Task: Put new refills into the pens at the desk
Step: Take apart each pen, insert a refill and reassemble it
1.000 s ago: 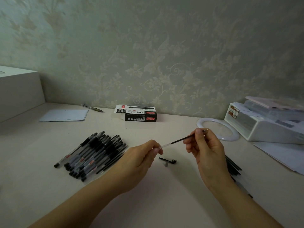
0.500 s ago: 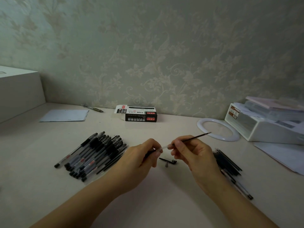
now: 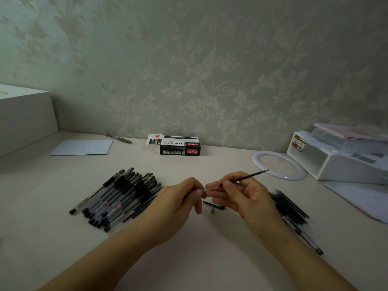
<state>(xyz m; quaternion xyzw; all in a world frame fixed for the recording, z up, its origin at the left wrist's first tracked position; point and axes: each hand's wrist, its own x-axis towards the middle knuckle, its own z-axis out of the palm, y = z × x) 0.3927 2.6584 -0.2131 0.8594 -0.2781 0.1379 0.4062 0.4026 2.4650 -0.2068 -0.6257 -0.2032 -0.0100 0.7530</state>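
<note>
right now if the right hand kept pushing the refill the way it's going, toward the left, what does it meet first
Most likely the left hand: the right hand holds the refill with its clear end nearly touching the left fingertips. Whether a pen barrel sits there is hidden.

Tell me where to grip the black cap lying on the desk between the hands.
Pinch the cap across its thin clip arm, coming straight down from above. It lies flat on the desk under the left hand and right hand, so only its top is reachable.

The black-and-white carton (image 3: 178, 144) by the wall is showing "1120" twice (its smaller print is staying illegible).
</note>
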